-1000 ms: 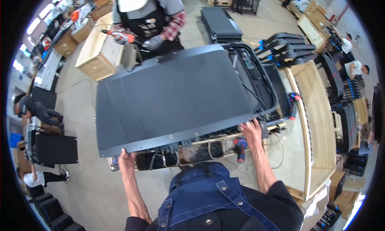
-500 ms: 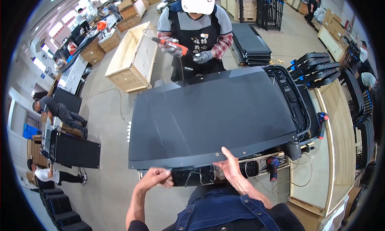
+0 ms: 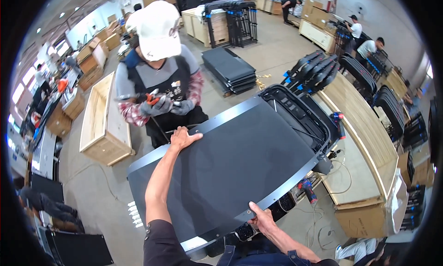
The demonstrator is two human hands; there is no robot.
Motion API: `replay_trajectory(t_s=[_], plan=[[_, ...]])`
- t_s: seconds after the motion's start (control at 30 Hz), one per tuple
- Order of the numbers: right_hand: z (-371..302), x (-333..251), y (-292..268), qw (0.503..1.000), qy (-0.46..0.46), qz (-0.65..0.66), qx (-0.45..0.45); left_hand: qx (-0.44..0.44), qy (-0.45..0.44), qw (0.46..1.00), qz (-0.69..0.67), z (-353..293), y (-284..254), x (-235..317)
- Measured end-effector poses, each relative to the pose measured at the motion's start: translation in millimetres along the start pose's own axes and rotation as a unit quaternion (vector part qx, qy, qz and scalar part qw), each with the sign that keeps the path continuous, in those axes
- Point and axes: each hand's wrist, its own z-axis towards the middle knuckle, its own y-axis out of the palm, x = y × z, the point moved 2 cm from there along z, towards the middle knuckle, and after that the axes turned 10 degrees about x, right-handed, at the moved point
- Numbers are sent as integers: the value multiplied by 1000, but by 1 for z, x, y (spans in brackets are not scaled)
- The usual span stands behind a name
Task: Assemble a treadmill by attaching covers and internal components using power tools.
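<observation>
Your left hand [image 3: 181, 139] reaches across the large flat black rectangular sheet [image 3: 230, 169] to its far long edge, thumb spread along the surface; you can't tell from here whether its fingers hook underneath. Your right hand [image 3: 264, 220] grips the near edge, thumb on top of the silver-grey metal strip [image 3: 290, 185] and the other fingers below. The sheet lies at a slant in front of you, its right end beside the exposed black frame with rounded corners [image 3: 295, 111].

The step in hand looks like steadying or shifting the sheet by both long edges. As a judgement, the next move calls for matching your two hands, so neither edge lifts or twists ahead of the other.

Mind the far edge: a co-worker in a white cap [image 3: 159, 33] stands just beyond it, gloved hands around an orange-and-black tool [image 3: 152, 99]. Near your right-hand edge sits a red-and-blue power drill [image 3: 307, 190], and past the right end comes a long pale wooden crate [image 3: 360, 136], so that side looks tight. Your own body crowds the near edge. Off the left end, grey floor [image 3: 101, 206] offers more room.
</observation>
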Motion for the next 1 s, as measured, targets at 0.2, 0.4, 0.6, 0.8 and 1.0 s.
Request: replay_trajectory(t_s=[0.2,0.4,0.6,0.8,1.0], plan=[[-5,19,-8,999,-8,16,-34,17,0,1000,17,-18,-34,-15],[2,33,-42,996,-30,18,-80,-42,103,994,4,-49,-185,51],[-49,-64,-21,964,-165,-30,-205,-25,26,987,-159,-90,-310,67],[-62,-151,-6,917,-247,-14,-313,83,13,993,-89,-134,-417,94],[-88,-277,16,821,-400,5,-408,293,-61,950,-86,-198,-525,82]])
